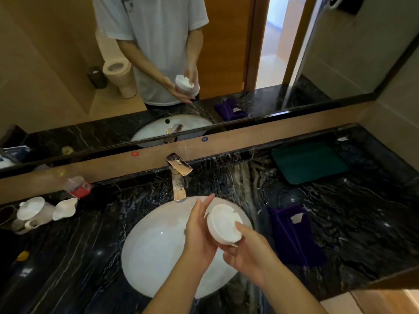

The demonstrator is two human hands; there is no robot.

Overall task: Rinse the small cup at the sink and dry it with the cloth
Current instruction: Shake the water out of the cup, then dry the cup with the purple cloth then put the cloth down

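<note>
**Me:** I am watching both hands over the sink point(145, 252). The small cup point(224, 223) is sitting between them, just in front of the tap point(179, 175), and it is tipping so its flat bottom is facing me.

**Helper:** How are the hands holding it?

**Me:** The right hand point(249, 252) is gripping it from below, at about 5 o'clock on the cup, with the thumb pressing on the bottom. The left hand point(199, 232) is lying flat along the cup's 9 o'clock side, fingers straight, just touching it.

**Helper:** What is worrying you?

**Me:** I am thinking the cup may be wet and slippery. Only one hand is really gripping it, so it could be slipping out and dropping into the hard white bowl and chipping. I am also seeing no water running from the tap, so I cannot tell whether the rinsing is done.

**Helper:** And the drying?

**Me:** The purple cloth point(294, 236) is lying on the dark counter point(340, 234) at 3 o'clock from the sink. Reaching for it is meaning one hand is letting go, and the cup could be tipping then.

**Helper:** How is the cup looking?

**Me:** It is looking small, round, white and smooth, with a raised ring on the bottom. I am seeing no dirt on it.
</note>
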